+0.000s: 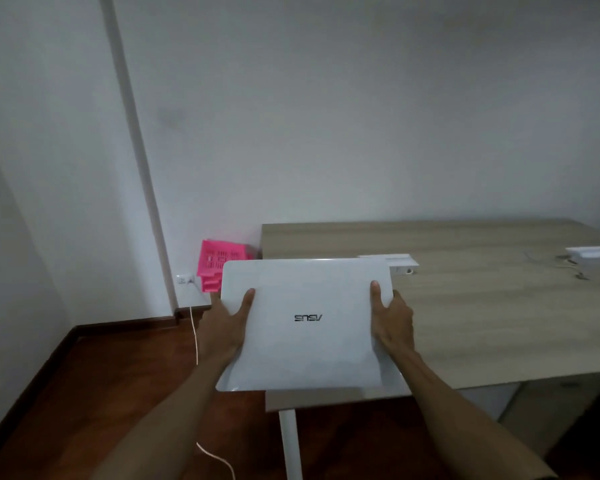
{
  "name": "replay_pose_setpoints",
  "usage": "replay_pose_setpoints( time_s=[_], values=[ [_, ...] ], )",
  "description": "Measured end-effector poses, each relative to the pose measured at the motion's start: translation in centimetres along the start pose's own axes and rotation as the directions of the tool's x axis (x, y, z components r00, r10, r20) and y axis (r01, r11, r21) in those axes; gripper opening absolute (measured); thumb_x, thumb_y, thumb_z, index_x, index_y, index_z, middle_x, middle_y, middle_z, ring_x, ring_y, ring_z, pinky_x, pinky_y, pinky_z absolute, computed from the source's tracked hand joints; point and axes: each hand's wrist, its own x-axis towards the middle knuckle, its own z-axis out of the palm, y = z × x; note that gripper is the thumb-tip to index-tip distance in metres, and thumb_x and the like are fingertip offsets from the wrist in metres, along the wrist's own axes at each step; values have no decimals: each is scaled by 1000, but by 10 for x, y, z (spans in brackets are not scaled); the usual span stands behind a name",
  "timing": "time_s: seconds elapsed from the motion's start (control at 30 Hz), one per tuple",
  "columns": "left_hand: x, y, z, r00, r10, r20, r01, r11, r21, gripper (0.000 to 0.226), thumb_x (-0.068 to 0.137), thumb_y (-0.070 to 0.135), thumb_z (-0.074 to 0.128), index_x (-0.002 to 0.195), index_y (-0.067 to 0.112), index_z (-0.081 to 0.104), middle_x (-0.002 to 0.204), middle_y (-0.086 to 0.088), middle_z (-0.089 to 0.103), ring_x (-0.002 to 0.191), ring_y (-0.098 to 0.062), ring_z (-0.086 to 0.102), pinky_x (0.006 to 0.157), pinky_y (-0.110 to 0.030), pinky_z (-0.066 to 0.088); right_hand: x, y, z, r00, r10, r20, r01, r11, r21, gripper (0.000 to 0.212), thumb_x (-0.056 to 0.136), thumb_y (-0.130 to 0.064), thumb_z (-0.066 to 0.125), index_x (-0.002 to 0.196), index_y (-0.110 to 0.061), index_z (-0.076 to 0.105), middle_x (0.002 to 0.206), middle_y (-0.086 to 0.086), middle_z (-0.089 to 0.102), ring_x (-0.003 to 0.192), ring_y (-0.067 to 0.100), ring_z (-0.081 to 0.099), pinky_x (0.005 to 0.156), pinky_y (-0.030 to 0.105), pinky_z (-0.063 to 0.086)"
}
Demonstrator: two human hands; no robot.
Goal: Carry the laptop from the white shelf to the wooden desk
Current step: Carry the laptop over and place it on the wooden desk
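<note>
Nearest: two bare forearms, reaching forward from the bottom edge. Between them, below: dark red-brown wooden floor (94, 393), white desk leg (289, 445), thin white cable (219, 460) trailing across the floor.

Left hand (227, 322): clamped on the left edge of the laptop (305, 344), thumb flat on the lid, fingers hidden underneath. Right hand (394, 320): clamped on the right edge likewise, thumb on top, fingers out of sight below.

Laptop: white, closed, lid up, logo upside down toward the camera. Held roughly level over the near left corner of the wooden desk (482, 323), near-left corner overhanging the floor. Contact with the desktop: cannot tell.

Farther on the desk: white power strip (400, 265) just behind the far right corner of the laptop; white boxes (593, 256) near the right edge, well apart.

Beyond the left end of the desk: pink plastic baskets (215, 261) stacked on the floor by the wall, wall socket (185, 279) just beside them. Farthest: plain white wall (361, 116).
</note>
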Motion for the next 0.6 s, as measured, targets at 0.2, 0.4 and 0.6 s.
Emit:
replay_pose_setpoints(
  time_s=[0.2, 0.4, 0.6],
  values=[
    [66, -4, 92, 1000, -27, 6, 26, 990, 142, 83, 80, 86, 34, 112, 12, 53, 92, -7, 68, 87, -34, 68, 77, -42, 52, 99, 49, 57, 996, 54, 69, -53, 998, -16, 84, 85, -80, 32, 118, -12, 66, 111, 11, 71, 103, 34, 67, 91, 43, 53],
    [124, -11, 186, 979, -175, 103, 145, 959, 244, 88, 79, 87, 30, 116, 11, 58, 86, -3, 68, 74, -22, 66, 67, -33, 47, 200, 100, 104, 966, 138, 218, -116, 987, -112, 75, 92, -69, 37, 115, -5, 69, 114, 15, 71, 107, 35, 66, 90, 38, 49],
    [157, -16, 252, 927, -326, 187, 263, 919, 295, 78, 82, 78, 36, 100, 7, 63, 78, 1, 61, 67, -14, 58, 73, -34, 49, 263, 153, 144, 904, 250, 346, -151, 945, -289, 77, 90, -74, 31, 117, -12, 69, 111, 11, 73, 102, 33, 68, 91, 43, 54]
  ],
)
